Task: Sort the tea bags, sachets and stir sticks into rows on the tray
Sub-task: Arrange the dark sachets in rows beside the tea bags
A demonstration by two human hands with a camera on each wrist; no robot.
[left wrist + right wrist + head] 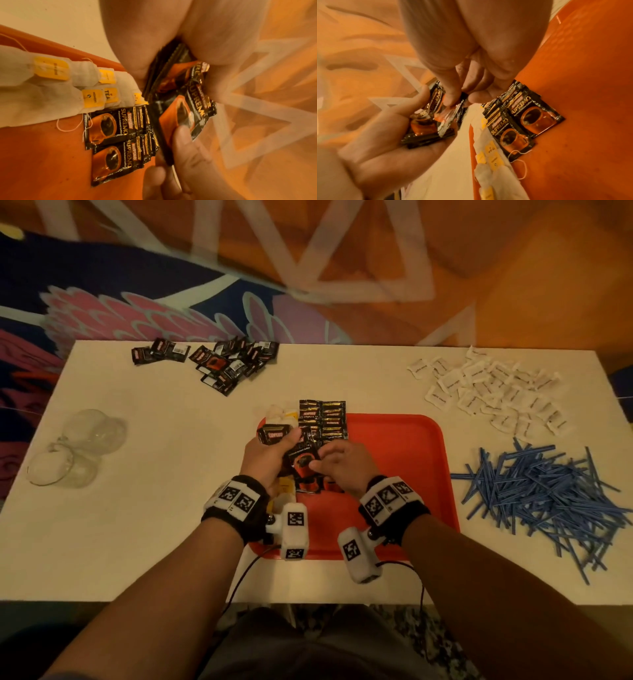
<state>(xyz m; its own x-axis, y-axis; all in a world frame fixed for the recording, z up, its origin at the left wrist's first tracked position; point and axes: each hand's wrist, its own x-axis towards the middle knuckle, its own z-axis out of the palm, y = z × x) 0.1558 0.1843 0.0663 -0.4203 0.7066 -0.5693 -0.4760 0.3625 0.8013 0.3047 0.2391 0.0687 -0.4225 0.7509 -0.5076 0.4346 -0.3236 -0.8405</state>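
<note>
On the red tray (404, 446) lie two short rows of black coffee sachets (323, 419), also seen in the left wrist view as sachets (109, 125). White tea bags with yellow tags (51, 83) line the tray's left edge. My left hand (274, 450) grips a stack of black coffee sachets (423, 129) above the tray's left part. My right hand (325, 462) pinches the top sachet (452, 117) of that stack between thumb and fingers.
A loose pile of black sachets (219, 361) lies at the table's back left. White sachets (489, 392) are heaped at the back right, with blue stir sticks (548, 501) below them. Clear glass cups (78, 446) lie at the left.
</note>
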